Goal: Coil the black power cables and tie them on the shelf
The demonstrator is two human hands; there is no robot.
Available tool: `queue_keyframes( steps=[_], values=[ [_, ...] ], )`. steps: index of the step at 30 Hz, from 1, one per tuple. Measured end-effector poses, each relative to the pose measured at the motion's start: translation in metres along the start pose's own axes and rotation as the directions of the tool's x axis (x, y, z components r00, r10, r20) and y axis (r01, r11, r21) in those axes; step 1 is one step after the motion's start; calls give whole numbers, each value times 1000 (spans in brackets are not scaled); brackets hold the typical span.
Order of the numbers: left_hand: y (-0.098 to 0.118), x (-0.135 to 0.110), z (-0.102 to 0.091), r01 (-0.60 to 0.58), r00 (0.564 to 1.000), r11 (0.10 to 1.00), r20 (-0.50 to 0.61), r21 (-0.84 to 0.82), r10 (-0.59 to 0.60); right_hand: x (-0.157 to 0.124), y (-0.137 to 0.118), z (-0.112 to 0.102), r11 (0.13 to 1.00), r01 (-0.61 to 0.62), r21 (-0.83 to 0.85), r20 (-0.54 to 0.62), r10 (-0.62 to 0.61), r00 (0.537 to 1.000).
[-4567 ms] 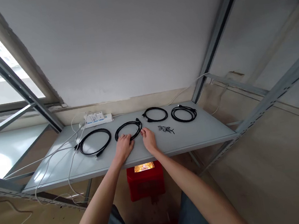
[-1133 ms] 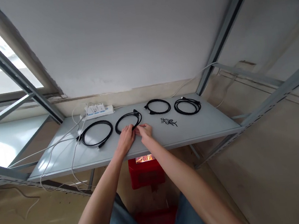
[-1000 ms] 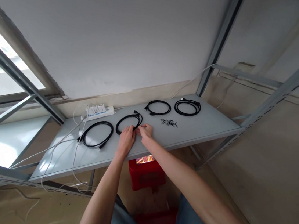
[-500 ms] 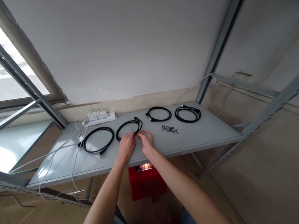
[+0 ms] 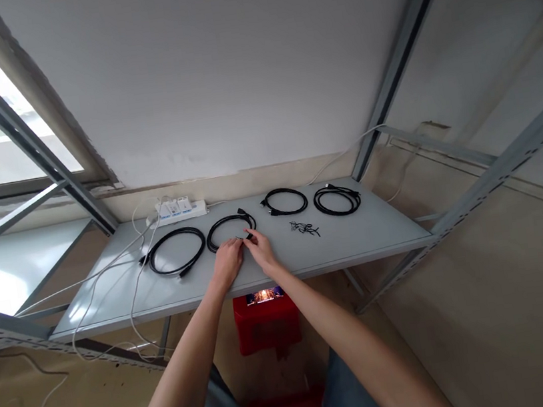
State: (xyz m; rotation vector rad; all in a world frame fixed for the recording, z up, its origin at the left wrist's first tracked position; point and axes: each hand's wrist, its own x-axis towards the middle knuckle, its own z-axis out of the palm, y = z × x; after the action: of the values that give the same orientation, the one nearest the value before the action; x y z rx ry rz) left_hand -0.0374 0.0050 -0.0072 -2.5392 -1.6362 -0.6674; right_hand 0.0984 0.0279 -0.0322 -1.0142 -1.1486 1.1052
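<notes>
A coil of black cable (image 5: 209, 236) with a plug at its far right lies on the grey shelf (image 5: 270, 265). At the coil's near side, my left hand (image 5: 228, 256) is closed, fingertips against the cable. My right hand (image 5: 261, 249) pinches close beside it, at the coil's near right. A thin black twist tie (image 5: 239, 237) sticks out between the two hands; my fingers hide most of it. To the right is a small pile of black twist ties (image 5: 305, 228).
Another black cable coil (image 5: 203, 245) lies to the left, and two more, a small coil (image 5: 284, 191) and a thicker coil (image 5: 338, 213), at the back right. A white power strip (image 5: 192, 210) with trailing white cords stands behind. Metal posts frame the shelf; below is a red stool (image 5: 268, 325).
My right hand has shifted slightly up and left over the cable, its fingers now closer to the left hand. The left hand stays at the coil. The view has tilted slightly.
</notes>
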Motion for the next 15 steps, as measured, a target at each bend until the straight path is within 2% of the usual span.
queue_keyframes(
  steps=[2, 7, 15],
  values=[
    [0, 0, 1, 9, 1000, 1000, 1, -7, -9, 5, 5, -4, 1000, 13, 0, 38, -13, 999],
    [0, 0, 2, 47, 999, 999, -5, -27, -48, 5, 10, -5, 991, 131, -36, 119, -126, 985],
    [1, -1, -1, 26, 1000, 1000, 13, 0, -26, 5, 15, -2, 968, 161, -191, 31, -158, 987]
  ],
)
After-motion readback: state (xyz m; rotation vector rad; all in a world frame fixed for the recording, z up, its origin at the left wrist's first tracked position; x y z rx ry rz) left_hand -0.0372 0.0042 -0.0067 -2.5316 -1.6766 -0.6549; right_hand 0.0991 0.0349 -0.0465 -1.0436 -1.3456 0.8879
